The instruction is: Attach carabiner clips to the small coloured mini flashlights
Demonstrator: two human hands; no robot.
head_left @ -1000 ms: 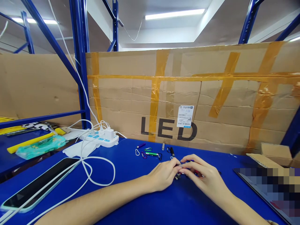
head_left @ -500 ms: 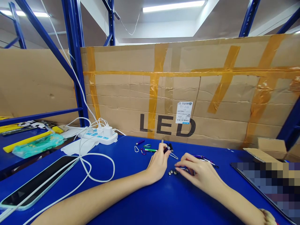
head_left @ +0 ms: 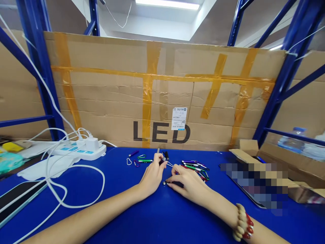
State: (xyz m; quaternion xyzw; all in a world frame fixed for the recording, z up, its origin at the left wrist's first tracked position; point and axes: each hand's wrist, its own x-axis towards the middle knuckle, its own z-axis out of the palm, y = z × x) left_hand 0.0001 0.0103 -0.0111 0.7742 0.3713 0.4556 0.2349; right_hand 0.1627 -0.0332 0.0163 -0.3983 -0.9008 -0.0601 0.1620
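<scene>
1. Between finger and thumb, the left hand (head_left: 151,178) pinches a small dark cylinder (head_left: 164,159), its silvery end tipped upward over the blue table (head_left: 127,223); from my remote post, only that end reads clearly.

2. The right hand (head_left: 191,183) curls low, thumb and forefinger nearly together at a few small silvery rounds (head_left: 164,183) on the tabletop. I cannot tell whether the tips pinch one or merely touch it.

3. Loose rounds are my chief worry: on a surface this smooth, a clumsy fingertip could send one rolling or skidding out of reach.

4. I judge the tilted cylinder at risk too; a slack grip might let it slip, and anything loose inside could spill.

5. Just beyond the right hand lies a jumble of coloured tubes and clips (head_left: 193,166). A sweep of the knuckles could, in my view, tangle or scatter it.

6. Hidden from me: most of the cylinder, behind the left fingers, and whatever sits beneath the right palm. A thin silvery loop (head_left: 169,164) shows between the hands, its attachment unclear.

7. At the left edge, a phone (head_left: 22,196) runs out of frame; at right, pixelation masks a dark slab (head_left: 250,189).
</scene>
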